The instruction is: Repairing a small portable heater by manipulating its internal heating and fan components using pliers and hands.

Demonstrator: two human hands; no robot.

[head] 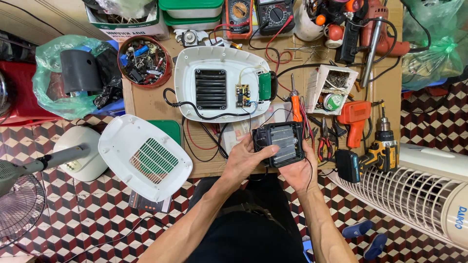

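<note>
black plastic, ribbed with pale cells inside: that is the battery holder (281, 142) held up in both hands just below the white housing (222, 83) that lies open on the cardboard-covered desk (146, 102). the left hand (242, 160) grips the holder's left edge, thumb across its lower front and fingers (258, 142) wrapped round the side, clamped on it. the right hand (298, 170) cups it from beneath and from the right, fingers closed against its underside and edge. thin wires run from the holder up toward the white housing, whose middle shows a black slotted panel, with a small tan circuit board (242, 94) and a green board (264, 85) to the panel's right. an orange-handled screwdriver (295, 106) lies just right of the housing, almost touching the holder's top edge. further right of the housing are an open cardboard box of small parts (331, 86), an orange tool (355, 119) and a yellow-and-black cordless drill (382, 148). left of the housing sits a round red tub of odd parts (145, 61); below and left of it, a second white cover with a green grille (145, 157) hangs over the desk edge. above the housing stand two multimeters (258, 15)
</note>
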